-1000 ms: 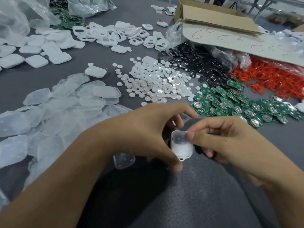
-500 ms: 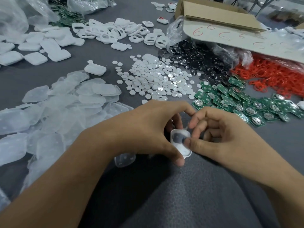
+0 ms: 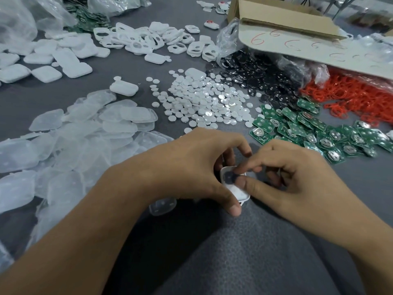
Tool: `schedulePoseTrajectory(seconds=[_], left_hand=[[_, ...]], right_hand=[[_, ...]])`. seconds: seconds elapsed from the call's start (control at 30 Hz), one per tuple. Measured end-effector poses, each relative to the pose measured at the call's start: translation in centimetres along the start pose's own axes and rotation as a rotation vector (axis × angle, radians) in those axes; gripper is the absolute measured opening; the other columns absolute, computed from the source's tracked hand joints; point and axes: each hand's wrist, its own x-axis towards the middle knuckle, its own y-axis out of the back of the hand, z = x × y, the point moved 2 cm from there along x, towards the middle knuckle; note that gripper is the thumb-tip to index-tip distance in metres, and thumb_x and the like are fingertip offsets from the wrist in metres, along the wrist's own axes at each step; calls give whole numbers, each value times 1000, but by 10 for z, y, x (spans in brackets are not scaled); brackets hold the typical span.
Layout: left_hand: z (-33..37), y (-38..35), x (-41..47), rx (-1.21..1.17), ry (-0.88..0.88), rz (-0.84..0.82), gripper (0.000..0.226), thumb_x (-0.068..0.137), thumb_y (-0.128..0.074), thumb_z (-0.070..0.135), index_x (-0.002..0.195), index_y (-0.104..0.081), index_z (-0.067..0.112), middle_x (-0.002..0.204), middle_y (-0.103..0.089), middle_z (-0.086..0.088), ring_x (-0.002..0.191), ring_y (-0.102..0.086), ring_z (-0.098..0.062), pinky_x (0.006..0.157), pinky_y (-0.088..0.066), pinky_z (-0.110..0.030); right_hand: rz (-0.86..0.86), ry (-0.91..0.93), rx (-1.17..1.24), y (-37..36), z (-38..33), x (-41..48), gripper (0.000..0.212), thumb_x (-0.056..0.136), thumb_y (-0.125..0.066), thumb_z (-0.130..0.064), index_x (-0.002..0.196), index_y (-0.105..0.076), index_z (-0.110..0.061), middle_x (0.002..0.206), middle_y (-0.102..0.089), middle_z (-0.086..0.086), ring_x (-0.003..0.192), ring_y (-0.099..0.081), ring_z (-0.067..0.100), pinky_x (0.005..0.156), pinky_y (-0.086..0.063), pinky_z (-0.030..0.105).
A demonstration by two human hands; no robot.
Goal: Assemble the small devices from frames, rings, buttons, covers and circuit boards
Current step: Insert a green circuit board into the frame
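Head view: two bare hands meet close in front of the person, with one small white case [image 3: 232,189] between them.
Left hand [image 3: 191,167]: curled round the case in a narrow end-to-end pinch, with the thumb at the near end and the forefinger arched over the far end.
Right hand [image 3: 297,184]: pinches the case, with the thumb flat on the upper face and the forefinger tip at the far edge. The other fingers are curled under, and whether they hold anything cannot be told.
Case position: directly between the two thumbs and touching both hands, to the right of the left palm and the left of the right palm.
Long axis: runs away from the person, the far end leaning slightly toward the left hand and the near end toward the right.
Upper face: a dark round patch shows in the far half. Blur hides whether a part is fully seated there.
Step in hand (judged): a top layer is being pressed home on the case.
Governing relation: the right thumb lies on top, across the axis, and the left hand braces both ends along it. A downward press therefore meets support.
Nearest supplies: the circuit boards [image 3: 297,126] lie just beyond the right hand and the clear covers [image 3: 85,135] beyond and left of the left hand. One loose cover [image 3: 163,206] lies just beside the left palm.
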Motion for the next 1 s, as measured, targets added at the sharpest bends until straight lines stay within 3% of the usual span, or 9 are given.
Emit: schedulePoseTrajectory(seconds=[0.23,0.33,0.4,0.53,0.63,0.77,0.87,0.93,1.0], left_hand=[[-2,-1,0,5,-2,13,73,52,-96,53,115,-58,49,99,-62,20,89,-60,4,69,-46,-18],[-5,0,1,-46,14,25,82,49,-98,53,119,-57,50,100,-63,20,90,-61,5,68,-47,-12],[-7,0,1,-89,20,18,85,49,-97,54,124,-57,50,102,-63,20,92,-61,5,69,-45,-9],[-3,0,8,-170,6,143,61,64,-91,53,118,-65,39,99,-66,15,85,-63,0,70,-48,-11],[16,-3,23,-161,-18,287,29,83,-83,37,108,-70,29,92,-65,11,77,-62,-3,64,-50,-12],[52,-11,64,-29,-50,287,22,89,-76,26,110,-68,25,97,-63,7,79,-61,-7,75,-54,-23],[65,-15,91,7,-5,267,21,91,-74,21,111,-69,23,105,-66,-1,90,-66,-17,86,-57,-34],[63,-13,97,-68,-13,272,22,91,-75,18,112,-69,21,102,-67,-1,86,-66,-14,88,-58,-35],[56,-5,94,-135,-35,280,21,91,-74,14,111,-70,20,98,-68,0,82,-67,-13,82,-59,-33]], right_hand=[[65,7,86,-3,-2,1,14,80,-78,-44,92,-73,-40,87,-61,-8,59,-55,18,51,-44,27],[372,-152,244,12,17,2,10,87,-77,-29,96,-74,-31,81,-64,-8,53,-50,16,47,-40,24],[504,-315,136,24,37,0,16,89,-71,-17,97,-73,-30,80,-65,-10,51,-49,12,51,-40,22],[334,-525,-254,25,52,1,30,83,-72,-24,113,-73,-28,96,-62,-1,72,-54,21,75,-38,29],[367,-532,-286,22,48,2,32,80,-79,-31,111,-74,-25,97,-64,-4,81,-55,17,77,-36,25],[422,-509,-192,23,49,2,26,75,-74,-34,100,-70,-27,89,-68,-11,65,-51,-4,61,-32,10],[465,-487,-160,26,50,-1,13,80,-68,-29,92,-70,-26,80,-70,-11,62,-53,-3,62,-40,23],[557,-474,-147,31,51,-2,5,87,-69,-21,88,-71,-25,76,-70,-12,67,-62,3,64,-45,27],[659,-473,79,32,52,-2,10,91,-68,-13,88,-72,-23,74,-72,-7,70,-68,9,66,-52,24]])
